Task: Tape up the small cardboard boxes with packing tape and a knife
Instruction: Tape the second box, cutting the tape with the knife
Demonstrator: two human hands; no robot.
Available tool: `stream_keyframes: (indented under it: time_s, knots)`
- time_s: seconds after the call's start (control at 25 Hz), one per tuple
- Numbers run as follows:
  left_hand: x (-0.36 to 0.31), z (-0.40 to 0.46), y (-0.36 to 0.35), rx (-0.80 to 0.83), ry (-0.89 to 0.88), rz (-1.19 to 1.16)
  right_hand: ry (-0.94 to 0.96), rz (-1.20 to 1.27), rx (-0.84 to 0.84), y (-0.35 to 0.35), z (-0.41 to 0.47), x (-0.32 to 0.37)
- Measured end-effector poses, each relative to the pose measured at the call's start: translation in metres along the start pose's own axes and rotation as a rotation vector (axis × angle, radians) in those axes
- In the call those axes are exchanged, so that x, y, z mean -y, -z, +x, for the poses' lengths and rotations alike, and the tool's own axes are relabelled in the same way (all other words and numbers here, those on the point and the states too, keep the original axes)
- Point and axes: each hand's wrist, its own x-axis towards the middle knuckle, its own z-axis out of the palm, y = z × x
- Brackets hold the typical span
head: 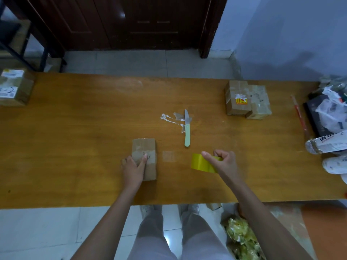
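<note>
a long wooden table (75, 128) stands before a dark door (131, 21), with a pale-handled knife (187, 131) lying near its middle on scraps of old tape. nearer than the knife and to its left, the left hand (133, 170) rests with straight fingers on a small cardboard box (146, 158), while nearer and just right of the knife the right hand (223, 162) grips a yellow tape roll (201, 163). two taped boxes (246, 100) sit touching, farther off to the knife's right, and another box (15, 87) lies far to its left at the table's edge.
</note>
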Motion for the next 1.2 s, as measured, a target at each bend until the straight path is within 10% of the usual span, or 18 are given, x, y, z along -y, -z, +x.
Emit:
stream_keyframes:
  time_s: [0.72,0.84,1.04,1.2]
  knots:
    - [-0.055,-0.018,-0.028,0.061,-0.017,0.112,0.114,0.017,0.191,0.051,-0.016,0.091]
    - [-0.075,-0.046,-0.016,-0.052,-0.211,-0.223,0.14,0.1,0.254,0.039,-0.018,0.096]
    - [-0.108,-0.103,-0.001,1.127,0.256,-1.294,-0.032,0.602,0.321,0.006,-0.024,0.102]
    - [-0.11,-0.113,0.007,1.341,0.32,-1.463,-0.128,0.86,0.347,-0.008,-0.027,0.106]
